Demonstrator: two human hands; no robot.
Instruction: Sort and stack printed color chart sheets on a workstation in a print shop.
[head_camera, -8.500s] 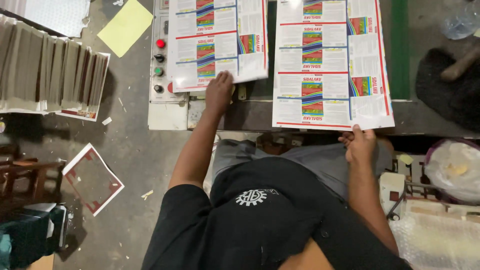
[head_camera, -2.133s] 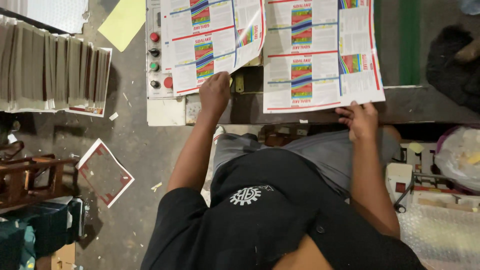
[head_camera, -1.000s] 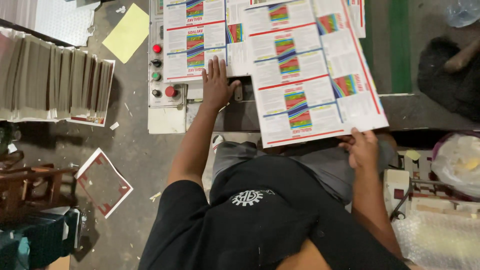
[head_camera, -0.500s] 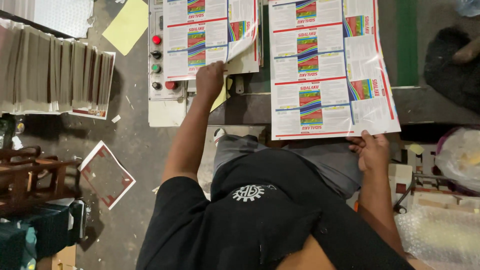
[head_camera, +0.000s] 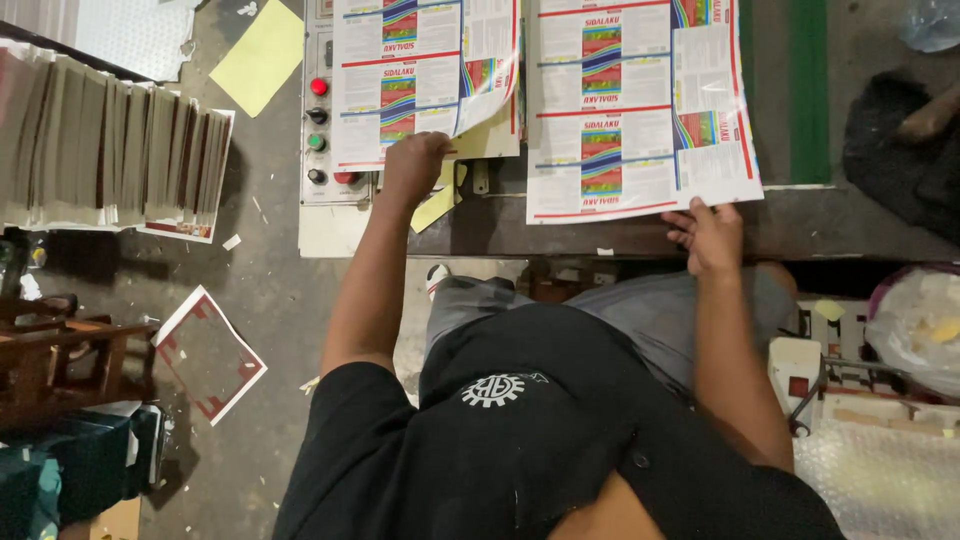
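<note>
The left hand rests on the near edge of the left printed sheet, fingers curled over its lower right part, where the sheet's right corner is peeled up and folds back to show a yellow sheet beneath. Whether the fingers pinch the paper or only press on it cannot be told. This sheet lies on the far left of the dark worktable, partly covering a control panel with red, green and black buttons.

The right hand is at the near right corner of the right printed sheet, fingers spread and only loosely bent, their tips touching the paper's edge. That sheet lies flat on the table, just beside the left one, with a green strip to its right.

On the floor to the left stands a row of stacked sheets, with a loose yellow paper farther off and a red-bordered sheet nearer.
</note>
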